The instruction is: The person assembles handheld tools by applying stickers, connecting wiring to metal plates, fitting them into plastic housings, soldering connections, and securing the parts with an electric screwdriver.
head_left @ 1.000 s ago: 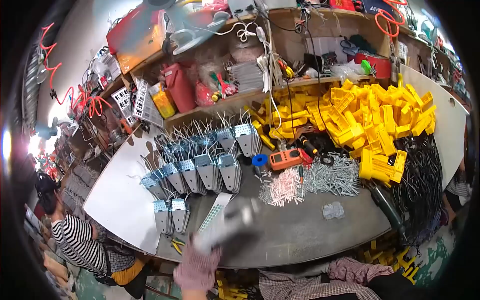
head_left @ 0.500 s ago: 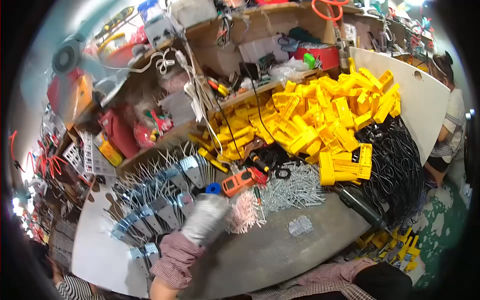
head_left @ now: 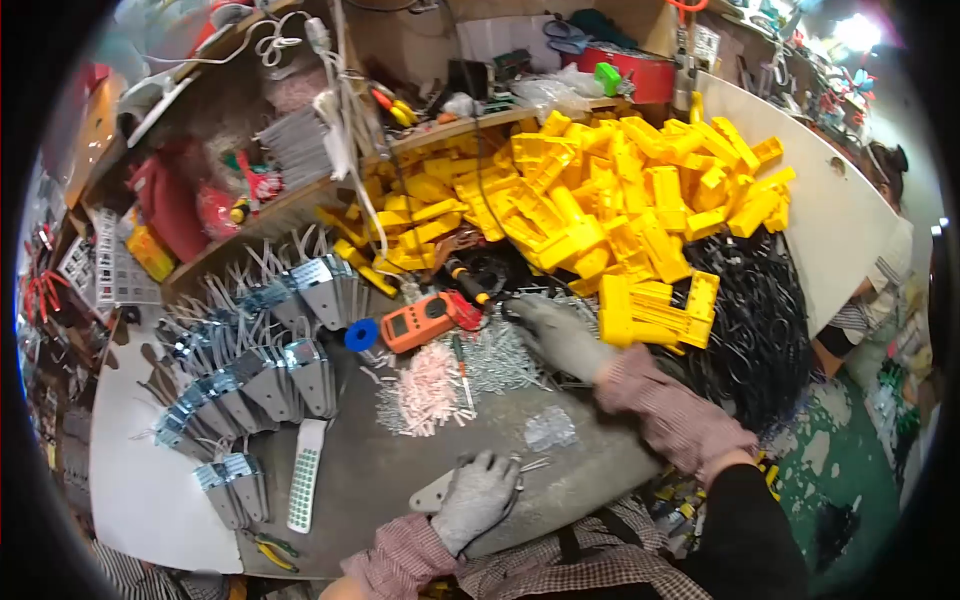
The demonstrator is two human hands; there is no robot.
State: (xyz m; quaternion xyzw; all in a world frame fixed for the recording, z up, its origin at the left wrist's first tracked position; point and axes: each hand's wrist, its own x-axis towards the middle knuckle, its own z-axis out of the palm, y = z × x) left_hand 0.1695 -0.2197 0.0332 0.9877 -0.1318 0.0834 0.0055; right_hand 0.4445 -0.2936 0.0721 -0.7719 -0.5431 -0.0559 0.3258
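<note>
My left hand (head_left: 478,500), in a grey glove, rests near the front edge of the table. Its fingers are curled over a flat grey metal piece (head_left: 432,494) with thin pale leads sticking out to the right. My right hand (head_left: 560,335), gloved too, reaches across the pile of silver screws (head_left: 500,355). Its fingers are drawn together at a small dark thing beside the screwdriver (head_left: 467,283); what they pinch is hidden. Between the hands lies a clear plastic bundle (head_left: 550,428). Pale pink small parts (head_left: 433,388) are heaped by an orange meter (head_left: 418,322).
Yellow plastic housings (head_left: 590,210) pile up at the back, with black cables (head_left: 750,310) at right. Rows of grey metal pieces with leads (head_left: 262,385) stand left, near a white strip with green dots (head_left: 306,475) and pliers (head_left: 272,550). Another person (head_left: 880,250) is at far right.
My left hand has moved from the rows of metal pieces toward the table's front edge, with one piece under it. My right hand has come into view over the screws. The view has shifted right.
</note>
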